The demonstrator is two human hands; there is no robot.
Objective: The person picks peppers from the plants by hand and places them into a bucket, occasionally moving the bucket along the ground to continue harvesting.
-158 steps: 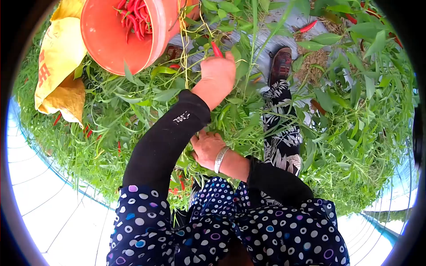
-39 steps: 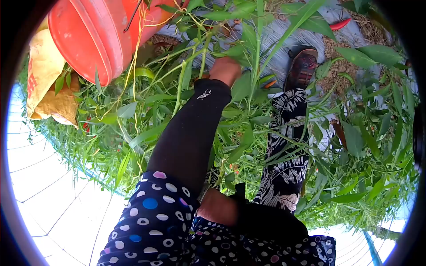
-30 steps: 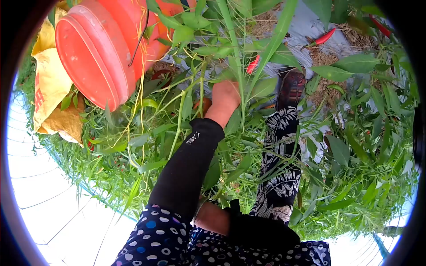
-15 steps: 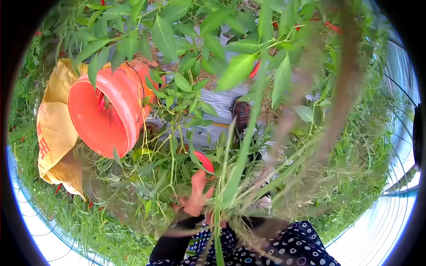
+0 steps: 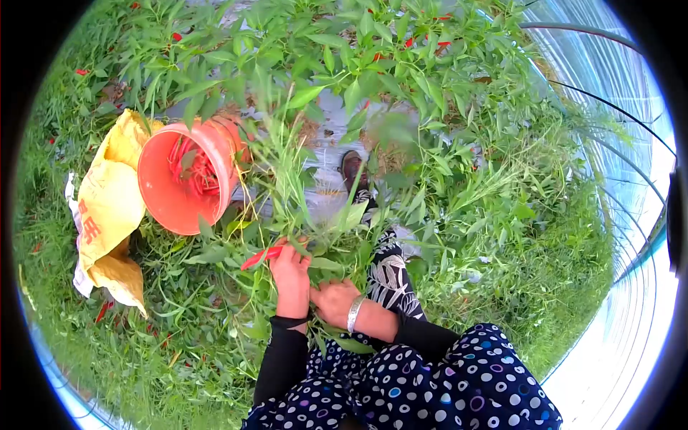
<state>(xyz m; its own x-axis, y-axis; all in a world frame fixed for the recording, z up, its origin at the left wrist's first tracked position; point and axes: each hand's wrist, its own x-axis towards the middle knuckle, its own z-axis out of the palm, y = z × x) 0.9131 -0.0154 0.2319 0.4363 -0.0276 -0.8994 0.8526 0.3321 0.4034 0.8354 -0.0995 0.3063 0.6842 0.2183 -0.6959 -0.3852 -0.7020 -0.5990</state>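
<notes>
A red chili pepper sticks out to the left from the closed fingers of my left hand, amid the leaves of a pepper plant. Just below and to the right, my right hand has its fingers curled in beside my left wrist, among stems and leaves. Whatever those fingers hold, if anything, is hidden. Up and left of both hands, an orange-red bucket lies tilted with its mouth facing me. Several red chili peppers are inside it.
A yellow sack with red print lies left of the bucket. Leafy pepper plants with red fruit spread ahead. My shoe stands on grey sheeting. Clear plastic film over dark hoops curves along the right.
The view has shifted, and the blurred grass blades in front have mostly moved aside. My right hand now shows clearly. The chili pepper at my left hand now points left instead of up.
</notes>
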